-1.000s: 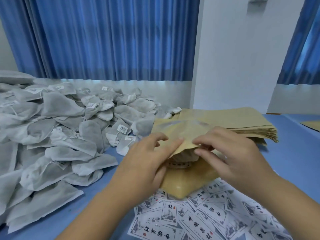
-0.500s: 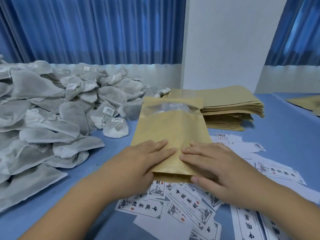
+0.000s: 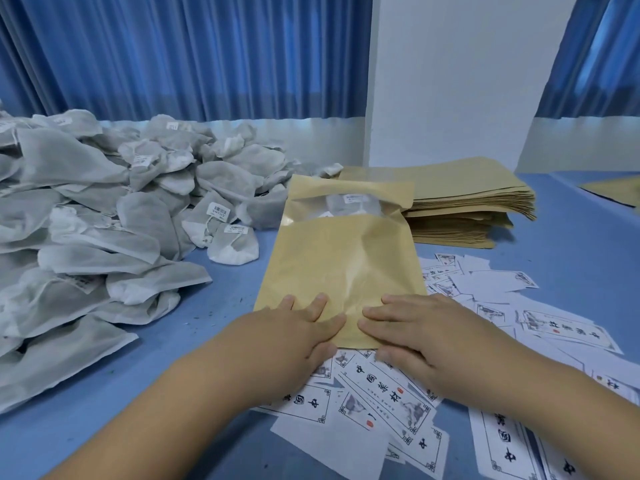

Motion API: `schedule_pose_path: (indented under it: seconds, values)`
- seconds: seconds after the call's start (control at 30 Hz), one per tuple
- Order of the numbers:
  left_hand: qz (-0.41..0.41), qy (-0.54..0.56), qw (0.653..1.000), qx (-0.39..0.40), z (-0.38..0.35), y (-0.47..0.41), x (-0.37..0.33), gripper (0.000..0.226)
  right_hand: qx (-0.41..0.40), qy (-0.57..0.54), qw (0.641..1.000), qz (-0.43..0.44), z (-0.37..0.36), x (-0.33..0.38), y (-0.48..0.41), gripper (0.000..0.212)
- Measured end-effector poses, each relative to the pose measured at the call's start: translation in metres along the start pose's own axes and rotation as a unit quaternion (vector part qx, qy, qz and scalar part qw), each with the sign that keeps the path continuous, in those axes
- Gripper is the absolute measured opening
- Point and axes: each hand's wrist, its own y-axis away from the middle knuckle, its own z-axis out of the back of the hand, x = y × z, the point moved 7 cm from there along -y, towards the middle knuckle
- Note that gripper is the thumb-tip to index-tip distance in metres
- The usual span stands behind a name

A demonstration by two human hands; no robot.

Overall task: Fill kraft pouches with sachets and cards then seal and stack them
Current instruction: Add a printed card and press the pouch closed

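Palms down, fingers straight, your left hand and right hand press the kraft pouch's near edge; sachets heap beyond your left hand, cards lie beneath both.

a: what stands behind the table?
b: pleated blue curtains along its far edge, daylight glowing through, a pale band beneath them.
a: and toward the far right corner?
b: a plain white pillar, then a second blue curtain. the tabletop is blue.
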Motion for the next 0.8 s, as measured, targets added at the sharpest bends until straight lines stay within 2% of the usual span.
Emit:
schedule_pose_path:
  seconds: [0.13, 0.27, 0.33, 0.43, 0.53, 0.6, 0.7, 0.8]
  values:
    - [0.024, -0.066, 0.998, 0.009, 0.002, -0.001, -0.013, 0.053, -0.021, 0.015, 1.000, 0.001, 0.010, 0.005, 0.001, 0.043]
    - [0.025, -0.048, 0.998, -0.033, 0.007, 0.002, -0.013, 0.056, -0.053, 0.062, 0.997, -0.008, 0.016, 0.011, 0.000, 0.043]
    - [0.023, -0.011, 0.996, -0.084, 0.018, 0.007, -0.005, 0.049, -0.099, 0.049, 0.994, -0.027, 0.023, 0.011, 0.000, 0.035]
    - [0.007, 0.058, 0.980, -0.190, 0.040, 0.017, 0.016, 0.028, -0.228, 0.005, 0.972, -0.053, 0.038, -0.001, 0.009, 0.017]
    - [-0.044, 0.113, 0.947, -0.299, 0.061, 0.028, 0.030, 0.018, -0.309, -0.034, 0.947, -0.083, 0.047, -0.021, 0.022, 0.024]
    - [-0.084, 0.110, 0.921, -0.364, 0.073, 0.038, 0.028, 0.012, -0.349, -0.032, 0.933, -0.076, 0.056, -0.024, 0.027, 0.032]
    - [-0.116, 0.086, 0.896, -0.421, 0.082, 0.047, 0.022, 0.003, -0.382, -0.011, 0.921, -0.068, 0.063, -0.024, 0.031, 0.034]
    - [-0.130, 0.090, 0.876, -0.456, 0.085, 0.054, 0.020, 0.016, -0.406, 0.020, 0.912, -0.056, 0.069, -0.021, 0.035, 0.031]
